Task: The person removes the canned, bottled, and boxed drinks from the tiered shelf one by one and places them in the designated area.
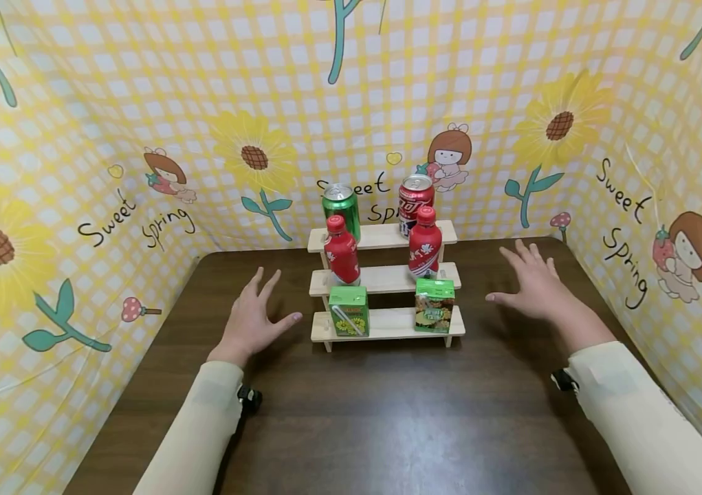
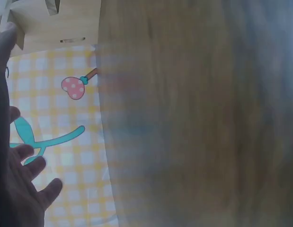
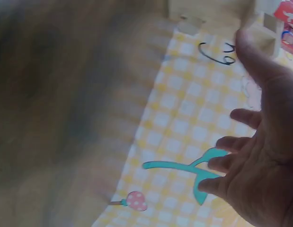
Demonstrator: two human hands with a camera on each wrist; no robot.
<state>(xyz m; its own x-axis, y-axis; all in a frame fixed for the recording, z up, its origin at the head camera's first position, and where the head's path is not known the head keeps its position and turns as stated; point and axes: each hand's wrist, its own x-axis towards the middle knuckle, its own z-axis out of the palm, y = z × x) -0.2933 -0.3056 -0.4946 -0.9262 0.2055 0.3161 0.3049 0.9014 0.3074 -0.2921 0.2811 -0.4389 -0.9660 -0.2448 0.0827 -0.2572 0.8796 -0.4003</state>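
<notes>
Both hands are spread and hold nothing, one on each side of a three-step wooden shelf (image 1: pixel 388 278). My left hand (image 1: pixel 254 317) is left of the lowest step, its thumb pointing at the shelf. On the other side my right hand (image 1: pixel 530 283) hovers a bit farther off, thumb toward the shelf. The top step bears a green can (image 1: pixel 341 206) at left and a dark red can (image 1: pixel 416 203) at right. Two red bottles (image 1: pixel 342 254) (image 1: pixel 424 247) stand on the middle step. Down on the lowest step are a green drink carton (image 1: pixel 349 313) and a green-brown carton (image 1: pixel 434 307).
The shelf stands toward the back of a dark brown wooden table (image 1: pixel 388 412). A yellow checked cloth (image 1: pixel 381 96) with sunflowers and lettering hangs round the back and both sides. Each wrist wears a black strap (image 1: pixel 249 399).
</notes>
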